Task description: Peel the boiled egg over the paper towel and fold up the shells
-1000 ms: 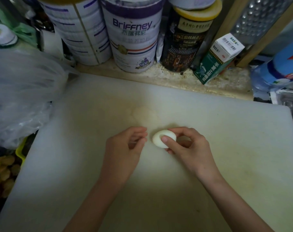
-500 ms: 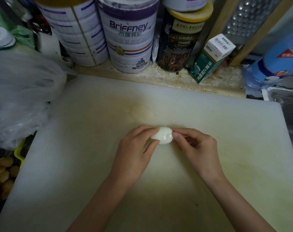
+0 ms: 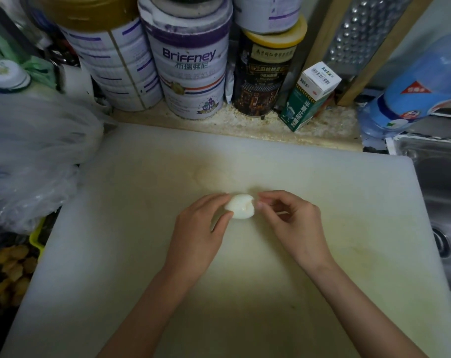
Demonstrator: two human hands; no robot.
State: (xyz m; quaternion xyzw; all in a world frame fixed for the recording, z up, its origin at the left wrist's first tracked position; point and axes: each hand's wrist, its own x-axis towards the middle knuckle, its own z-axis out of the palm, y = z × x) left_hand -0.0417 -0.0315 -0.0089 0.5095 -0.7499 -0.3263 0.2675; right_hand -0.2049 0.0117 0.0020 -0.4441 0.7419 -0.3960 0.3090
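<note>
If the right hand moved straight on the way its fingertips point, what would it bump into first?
The egg: the right hand points its pinched fingertips leftward at the egg's end, seemingly touching it already. The left hand holds the other side.

White boiled egg [image 3: 240, 205], glossy w/ dented top, sideways at board [image 3: 348, 202] centre.

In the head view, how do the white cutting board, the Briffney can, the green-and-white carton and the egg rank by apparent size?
Largest to smallest:
white cutting board
Briffney can
green-and-white carton
egg
The can and carton stand farther away, so they look smaller than they are.
</note>
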